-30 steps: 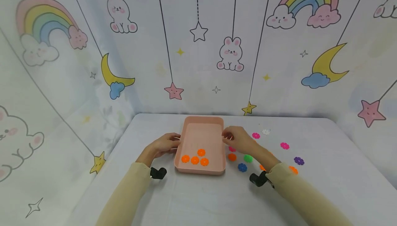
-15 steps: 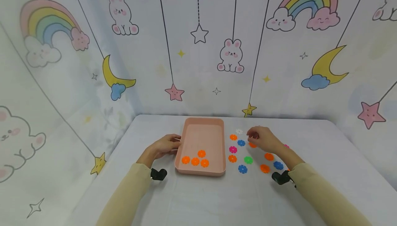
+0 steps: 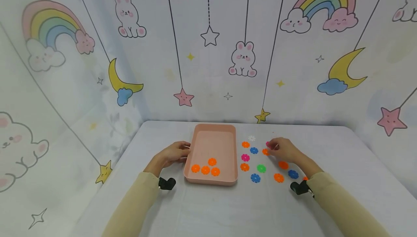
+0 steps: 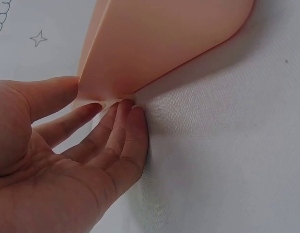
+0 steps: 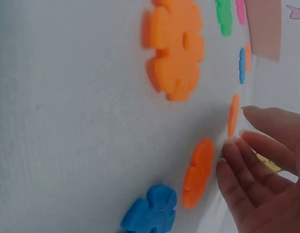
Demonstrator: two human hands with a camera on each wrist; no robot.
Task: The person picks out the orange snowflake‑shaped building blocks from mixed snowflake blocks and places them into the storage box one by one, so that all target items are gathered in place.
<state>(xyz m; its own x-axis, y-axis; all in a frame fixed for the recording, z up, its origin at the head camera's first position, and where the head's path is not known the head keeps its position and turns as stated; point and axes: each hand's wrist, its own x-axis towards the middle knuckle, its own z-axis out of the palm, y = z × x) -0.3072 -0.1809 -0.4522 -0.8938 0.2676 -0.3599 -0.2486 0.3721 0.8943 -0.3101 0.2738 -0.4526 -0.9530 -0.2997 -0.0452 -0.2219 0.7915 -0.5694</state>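
The fingers (image 5: 235,189) of the right hand (image 3: 284,149) are loosely bent, with the thumb standing a little apart from the fingertips. Nearest them lies an orange disc (image 3: 265,152) with a notched, petal-like edge; a pink disc (image 3: 268,144), partly hidden by the hand, lies just beyond it. Whether the fingertips touch either one I can't quite tell, as the discs are small and partly covered there.

The fingers (image 4: 135,136) of the left hand (image 3: 173,152) are gently bent, their tips at the lower outside edge of a peach tray (image 3: 213,143) and the thumb against its side, nearer the rim. Four orange discs (image 3: 205,170) lie flat inside the tray, close together at the end nearer the person.

Between the tray and the right hand, more discs are scattered on the desk (image 3: 208,211): a white one (image 3: 252,138) toward the far edge, then orange, blue and pink, with a green one (image 3: 261,168) nearer the person. Orange and blue discs also lie by the right wrist. Each wrist wears a small black device below a pale yellow sleeve (image 3: 133,200). Behind the desk hangs white cloth (image 3: 221,81) printed with rabbits, stars, moons and rainbows.
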